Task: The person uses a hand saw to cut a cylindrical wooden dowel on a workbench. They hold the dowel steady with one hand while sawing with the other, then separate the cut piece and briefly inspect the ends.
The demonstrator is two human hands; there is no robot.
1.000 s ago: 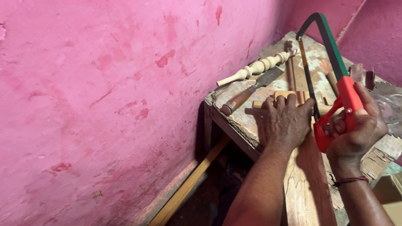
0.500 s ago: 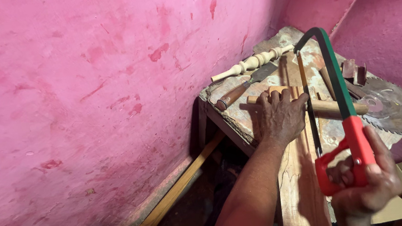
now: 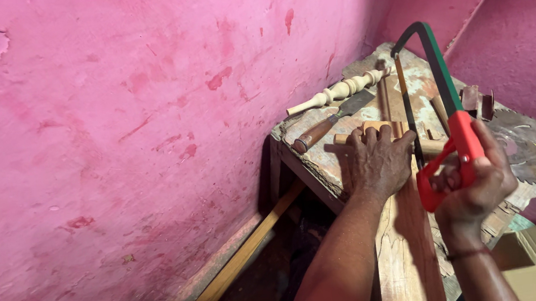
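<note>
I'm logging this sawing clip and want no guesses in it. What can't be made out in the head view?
- Where the hacksaw blade meets the wood: hidden behind the left hand.
- The piece under that hand: mostly covered by the palm and fingers.
- The right hand fingers: partly hidden by the red handle.
- The circular saw blade: its near side is hidden by the right hand.
- The cardboard box: cut by the frame's lower edge.

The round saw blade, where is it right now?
In the head view, the round saw blade lies flat at the right end of the workbench, just beyond the right hand holding the hacksaw.
</note>
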